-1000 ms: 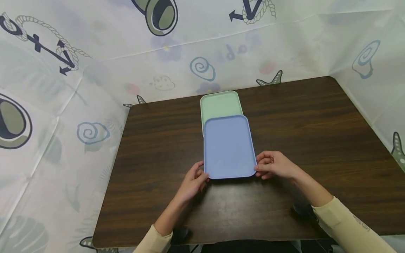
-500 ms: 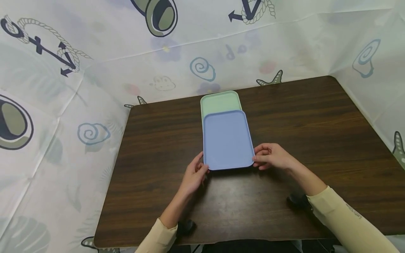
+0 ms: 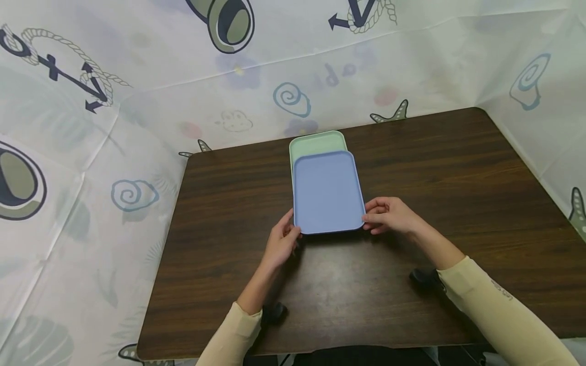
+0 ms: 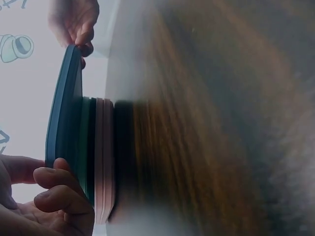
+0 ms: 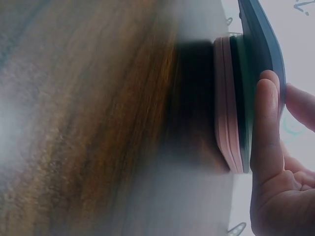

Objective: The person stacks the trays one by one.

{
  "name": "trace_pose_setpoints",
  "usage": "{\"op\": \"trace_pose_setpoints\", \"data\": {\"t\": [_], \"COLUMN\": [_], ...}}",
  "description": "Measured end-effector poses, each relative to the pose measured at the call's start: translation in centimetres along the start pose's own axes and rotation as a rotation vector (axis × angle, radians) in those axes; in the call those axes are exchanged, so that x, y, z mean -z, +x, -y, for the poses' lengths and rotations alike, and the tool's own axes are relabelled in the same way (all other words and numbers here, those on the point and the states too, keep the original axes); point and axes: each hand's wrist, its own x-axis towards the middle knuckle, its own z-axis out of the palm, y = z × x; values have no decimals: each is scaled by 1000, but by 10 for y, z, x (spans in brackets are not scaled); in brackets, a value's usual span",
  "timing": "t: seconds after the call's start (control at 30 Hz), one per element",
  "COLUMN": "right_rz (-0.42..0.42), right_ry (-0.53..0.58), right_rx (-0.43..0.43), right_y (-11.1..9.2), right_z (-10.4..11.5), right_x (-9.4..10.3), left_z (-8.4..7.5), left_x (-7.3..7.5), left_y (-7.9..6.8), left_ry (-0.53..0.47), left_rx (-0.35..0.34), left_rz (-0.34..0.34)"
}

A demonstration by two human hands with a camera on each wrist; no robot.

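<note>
Both hands hold a blue rectangular tray (image 3: 327, 195) with rounded corners and a low rim. At its near left corner, my left hand (image 3: 280, 245) pinches the rim, thumb on top and fingers beneath. Opposite, my right hand (image 3: 391, 216) pinches the near right corner. A light green tray (image 3: 316, 144) shows past the blue tray's far edge, the rest covered. In the left wrist view, pink trays (image 4: 104, 162) lie under the green one in a stack. The blue tray is raised above that stack at a slight slant.
A dark wood-grain table (image 3: 220, 218) bears the stack near its back edge. A pale printed cloth (image 3: 151, 117) hangs behind the table and along its sides. Black wrist devices (image 3: 274, 314) sit under the forearms, close over the tabletop.
The hands have carried the blue tray away from the person, toward the back of the table. It now covers more of the green tray, which has stayed put.
</note>
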Motion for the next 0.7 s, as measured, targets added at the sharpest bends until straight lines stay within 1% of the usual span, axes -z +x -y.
{"op": "trace_pose_setpoints", "data": {"t": [0.07,0.3,0.4,0.57,0.7], "right_rz": [-5,-22,-28,-49,-64], "right_ry": [6,14,18,18,20], "right_rx": [0,21,31,32,27], "right_y": [2,10,13,20,24], "right_z": [0,4,7,10,11], "right_x": [1,3,3,3,3], "left_z": [0,31,29,29,29], "left_x": [0,1,1,1,1], "left_y": [3,31,36,44,49], "left_ry": [-1,22,26,59,74], "left_rx": [-10,-28,-38,-26,-30], "left_rz": [-1,-46,-60,-87,-95]}}
